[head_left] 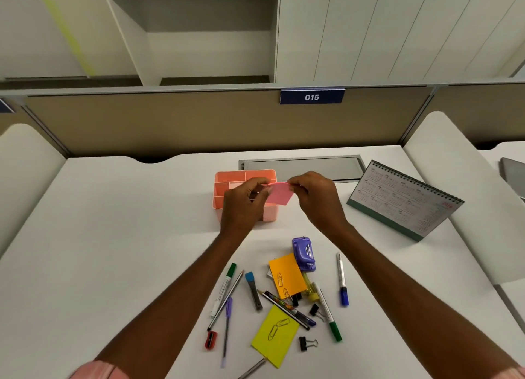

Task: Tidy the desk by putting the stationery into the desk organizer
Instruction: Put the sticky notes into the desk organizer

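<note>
Left hand [244,205], right hand [315,196] pinch pink paper note [279,194] | over ribbed plastic organizer [227,179]

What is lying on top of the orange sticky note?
Two paper clips lie on the orange sticky note. Its far right corner tucks under the purple hole punch; whatever sits beneath the note itself is covered.

Both arms reach forward from the lower corners, forearms bare, converging toward the middle. Left hand [245,205]: back of hand up, wrist slightly bent, fingers curled, thumb and fingertips closed in a pinch at its upper right. Right hand [315,199]: back of hand up, knuckles raised, fingers curled, pinching at its upper left. The two pinches sit just beside each other. Pink sleeve edge [98,370] at left elbow.
</note>
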Action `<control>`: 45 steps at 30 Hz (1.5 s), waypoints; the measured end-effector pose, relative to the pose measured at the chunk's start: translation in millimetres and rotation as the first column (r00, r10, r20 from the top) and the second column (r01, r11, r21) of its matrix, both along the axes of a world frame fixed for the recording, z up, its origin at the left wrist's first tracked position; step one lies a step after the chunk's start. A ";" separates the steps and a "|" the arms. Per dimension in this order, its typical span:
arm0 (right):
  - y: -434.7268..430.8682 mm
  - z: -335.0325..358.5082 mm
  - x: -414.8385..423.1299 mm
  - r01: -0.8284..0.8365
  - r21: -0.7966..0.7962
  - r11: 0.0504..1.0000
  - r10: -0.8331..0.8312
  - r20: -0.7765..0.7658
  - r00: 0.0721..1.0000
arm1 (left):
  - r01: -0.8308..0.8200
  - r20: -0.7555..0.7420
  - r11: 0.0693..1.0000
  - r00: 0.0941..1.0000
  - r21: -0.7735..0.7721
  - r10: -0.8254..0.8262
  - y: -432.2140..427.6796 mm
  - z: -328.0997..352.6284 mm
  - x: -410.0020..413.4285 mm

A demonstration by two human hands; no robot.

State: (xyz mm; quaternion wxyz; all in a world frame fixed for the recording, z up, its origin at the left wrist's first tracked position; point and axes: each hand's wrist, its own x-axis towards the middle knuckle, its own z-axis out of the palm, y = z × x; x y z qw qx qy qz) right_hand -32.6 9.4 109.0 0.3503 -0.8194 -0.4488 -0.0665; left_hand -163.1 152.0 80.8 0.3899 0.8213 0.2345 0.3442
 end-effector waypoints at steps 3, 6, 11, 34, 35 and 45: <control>26.6 3.8 10.1 -0.010 -0.009 1.000 0.010 0.025 1.000 | -0.049 0.014 0.994 0.999 0.102 0.048 22.2 9.3 10.1; 52.0 4.8 21.3 -0.007 -0.023 1.000 0.008 0.029 1.000 | -0.081 -0.008 0.983 0.996 0.162 0.083 44.0 14.4 22.5; 82.2 -2.0 40.2 0.001 -0.018 1.000 0.000 0.027 1.000 | -0.104 -0.041 0.973 0.993 0.207 0.114 73.1 16.4 40.1; 137.4 -75.2 79.3 0.025 -0.300 0.954 -0.050 -0.074 0.996 | -0.119 -0.501 0.949 0.826 0.292 0.258 118.7 -56.5 85.9; 138.3 -76.4 80.1 0.030 -0.299 0.954 -0.055 -0.073 0.996 | -0.121 -0.502 0.950 0.826 0.288 0.257 119.0 -56.5 87.1; 141.3 -85.5 86.8 0.107 -0.267 0.958 -0.120 -0.034 0.992 | -0.181 -0.495 0.951 0.820 0.252 0.287 119.2 -51.7 95.1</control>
